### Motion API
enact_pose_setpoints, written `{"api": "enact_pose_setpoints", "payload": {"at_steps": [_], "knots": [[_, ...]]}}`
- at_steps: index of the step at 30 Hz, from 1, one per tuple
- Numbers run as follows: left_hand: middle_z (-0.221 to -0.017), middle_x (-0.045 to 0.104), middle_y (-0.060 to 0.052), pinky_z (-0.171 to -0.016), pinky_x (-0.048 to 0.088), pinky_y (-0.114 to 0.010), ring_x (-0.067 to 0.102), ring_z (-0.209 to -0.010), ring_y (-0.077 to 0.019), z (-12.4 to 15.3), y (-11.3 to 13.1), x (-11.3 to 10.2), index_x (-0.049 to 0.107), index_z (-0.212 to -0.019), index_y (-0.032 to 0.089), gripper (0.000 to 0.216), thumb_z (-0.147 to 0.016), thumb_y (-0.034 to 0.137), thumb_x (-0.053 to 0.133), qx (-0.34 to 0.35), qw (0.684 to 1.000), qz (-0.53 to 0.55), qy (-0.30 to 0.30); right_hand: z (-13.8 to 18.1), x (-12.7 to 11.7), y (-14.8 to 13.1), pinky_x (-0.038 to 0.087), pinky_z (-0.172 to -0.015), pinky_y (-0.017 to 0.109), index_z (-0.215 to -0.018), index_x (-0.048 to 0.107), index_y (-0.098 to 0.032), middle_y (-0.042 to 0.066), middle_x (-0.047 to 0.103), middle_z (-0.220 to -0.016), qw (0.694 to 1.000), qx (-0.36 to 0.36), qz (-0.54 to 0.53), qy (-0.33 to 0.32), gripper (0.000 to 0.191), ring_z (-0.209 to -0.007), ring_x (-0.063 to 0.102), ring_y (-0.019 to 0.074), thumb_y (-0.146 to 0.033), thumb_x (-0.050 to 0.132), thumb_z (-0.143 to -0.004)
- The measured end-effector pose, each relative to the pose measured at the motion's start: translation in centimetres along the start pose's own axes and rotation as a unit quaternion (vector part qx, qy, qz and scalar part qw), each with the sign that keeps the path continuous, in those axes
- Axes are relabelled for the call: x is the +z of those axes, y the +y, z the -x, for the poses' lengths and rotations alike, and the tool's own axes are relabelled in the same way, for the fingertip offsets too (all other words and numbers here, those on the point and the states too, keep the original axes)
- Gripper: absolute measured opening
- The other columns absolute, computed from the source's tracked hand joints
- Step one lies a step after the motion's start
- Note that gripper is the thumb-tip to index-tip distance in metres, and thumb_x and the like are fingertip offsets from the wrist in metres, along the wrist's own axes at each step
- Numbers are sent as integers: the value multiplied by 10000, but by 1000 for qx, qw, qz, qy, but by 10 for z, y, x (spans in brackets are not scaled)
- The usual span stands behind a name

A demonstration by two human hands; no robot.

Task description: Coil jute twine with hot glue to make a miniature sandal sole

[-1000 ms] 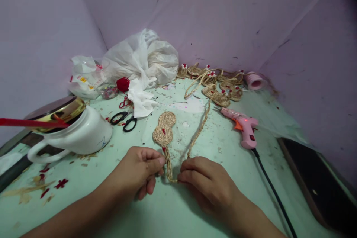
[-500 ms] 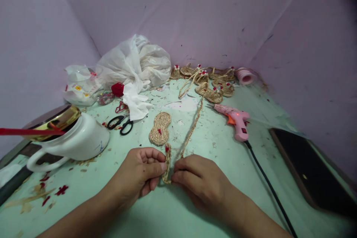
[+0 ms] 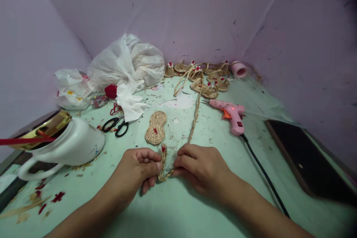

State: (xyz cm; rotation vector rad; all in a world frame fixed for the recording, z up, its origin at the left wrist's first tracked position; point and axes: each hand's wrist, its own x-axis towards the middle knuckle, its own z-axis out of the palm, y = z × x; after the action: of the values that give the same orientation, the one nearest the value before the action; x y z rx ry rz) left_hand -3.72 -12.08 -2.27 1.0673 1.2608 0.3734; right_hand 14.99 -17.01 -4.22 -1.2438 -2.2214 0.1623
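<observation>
My left hand point(image 3: 136, 169) is closed, pinching the folded end of a braided jute rope point(image 3: 162, 161) against the green table point(image 3: 178, 208). My right hand point(image 3: 199, 167) is closed on the same rope just to the right, bending it back along itself. The rope runs away from my right hand toward the far corner. A flat peanut-shaped jute coil point(image 3: 155, 128) with a red dot lies just beyond my hands, untouched.
A pink hot glue gun point(image 3: 232, 113) with a black cord lies to the right. Black scissors point(image 3: 115, 125), a white mug point(image 3: 67, 143), plastic bags point(image 3: 126, 61), a red yarn ball point(image 3: 111, 91), several finished jute pieces point(image 3: 208, 80), a pink spool point(image 3: 239, 70) and a dark tray point(image 3: 306, 160) surround the hands.
The rope end has come off the peanut-shaped coil and been doubled into a short loop between my hands. The view has shifted slightly.
</observation>
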Motion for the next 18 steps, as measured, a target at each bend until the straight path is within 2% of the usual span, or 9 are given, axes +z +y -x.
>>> {"api": "enact_pose_setpoints", "payload": {"at_steps": [4,10,18], "knots": [[-355,515,34,-287,270,-153,368,-279,-50,0,2,1,591,-679,121,263,-537,321,684,-7,1000,-18,-11,1,4,-3,332,-483,233,-801,637,-171,29,641,-746,999,26,-19,30,240,-570,573,124,-317,481,-910],[-364,518,33,-302,280,-161,376,-296,-53,1,4,2,602,-673,119,266,-534,329,686,-6,1000,-19,-22,1,7,-7,318,-493,221,-756,587,-175,7,621,-681,994,79,-52,55,195,-533,542,114,-336,559,-862],[-381,485,38,-344,260,-193,348,-322,-59,2,4,4,648,-697,111,292,-576,377,632,-3,996,-88,-24,1,9,-10,295,-480,234,-728,573,-181,-8,586,-647,993,92,-50,59,145,-506,504,117,-290,594,-821]]}}
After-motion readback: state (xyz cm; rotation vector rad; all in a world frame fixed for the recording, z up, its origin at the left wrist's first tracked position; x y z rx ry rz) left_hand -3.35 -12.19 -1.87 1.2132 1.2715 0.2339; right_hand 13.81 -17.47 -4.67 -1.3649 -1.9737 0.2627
